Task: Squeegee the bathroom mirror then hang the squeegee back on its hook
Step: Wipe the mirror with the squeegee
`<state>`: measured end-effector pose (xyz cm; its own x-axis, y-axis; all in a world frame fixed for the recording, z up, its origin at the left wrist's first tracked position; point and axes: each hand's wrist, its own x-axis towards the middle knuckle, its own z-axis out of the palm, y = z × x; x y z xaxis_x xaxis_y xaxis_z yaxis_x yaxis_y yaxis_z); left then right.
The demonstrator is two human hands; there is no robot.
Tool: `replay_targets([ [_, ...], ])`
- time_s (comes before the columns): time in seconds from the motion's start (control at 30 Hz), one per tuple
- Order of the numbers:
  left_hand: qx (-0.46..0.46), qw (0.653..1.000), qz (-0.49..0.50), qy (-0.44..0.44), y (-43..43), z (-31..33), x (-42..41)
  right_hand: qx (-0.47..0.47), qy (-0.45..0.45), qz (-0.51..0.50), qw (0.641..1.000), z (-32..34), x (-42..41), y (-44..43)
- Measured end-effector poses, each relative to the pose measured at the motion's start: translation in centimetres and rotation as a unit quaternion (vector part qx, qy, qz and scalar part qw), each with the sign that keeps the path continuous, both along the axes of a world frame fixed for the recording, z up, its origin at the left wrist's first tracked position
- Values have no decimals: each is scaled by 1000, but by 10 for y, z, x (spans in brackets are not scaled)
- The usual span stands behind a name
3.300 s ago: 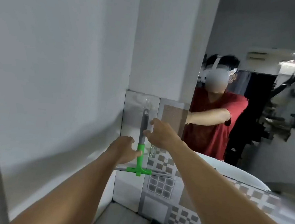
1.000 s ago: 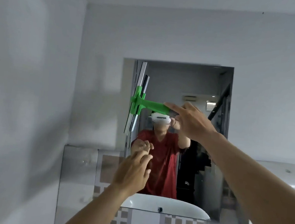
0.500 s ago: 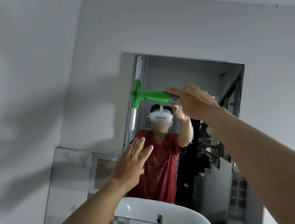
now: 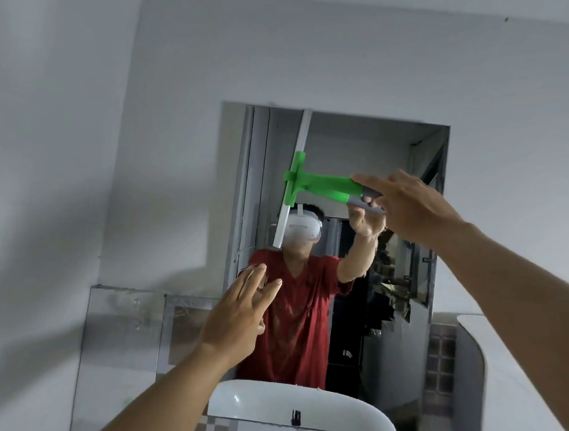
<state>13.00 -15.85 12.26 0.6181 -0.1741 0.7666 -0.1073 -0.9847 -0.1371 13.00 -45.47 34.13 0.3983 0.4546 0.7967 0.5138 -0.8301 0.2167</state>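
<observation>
the right hand is raised in front of the rectangular wall mirror, its fingers closed around the grey end of the handle of the green plastic squeegee with a long pale blade. the handle runs roughly level, pointing left from the hand, and the blade stands nearly upright with a slight tilt, top leaning right, over the left part of the glass, its upper tip at the mirror's top edge. whether the blade edge touches the glass cannot be told.

the left hand is lower and nearer, left of centre, palm toward the mirror with fingers spread and holding nothing; it is well below the squeegee.

the mirror reflects a person in a red shirt with a white headset. under the mirror the rim of a white ceramic basin shows, with grey-and-brown patterned wall tiles to the left and below. plain white walls fill the rest.
</observation>
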Motion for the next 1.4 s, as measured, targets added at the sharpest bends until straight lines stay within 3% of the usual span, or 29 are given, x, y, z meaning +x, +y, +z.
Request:
replay_targets([
  [0.43,-11,1000,-27,1,3,3,-4,167,-1,-25,986,-61,4,-28],
  [0.67,18,999,-22,-20,3,3,-4,326,92,-20,940,-116,-8,-21],
  [0.83,79,997,7,-18,7,2,3,325,115,-20,938,-144,-21,-9],
  [1.1,101,994,31,-14,11,-3,2,327,132,-11,936,-156,-16,7],
  [1.3,49,999,-16,0,16,-34,-2,343,112,23,932,-174,-12,31],
  [1.4,7,999,-45,8,14,-36,-4,398,138,78,904,-182,-16,55],
])
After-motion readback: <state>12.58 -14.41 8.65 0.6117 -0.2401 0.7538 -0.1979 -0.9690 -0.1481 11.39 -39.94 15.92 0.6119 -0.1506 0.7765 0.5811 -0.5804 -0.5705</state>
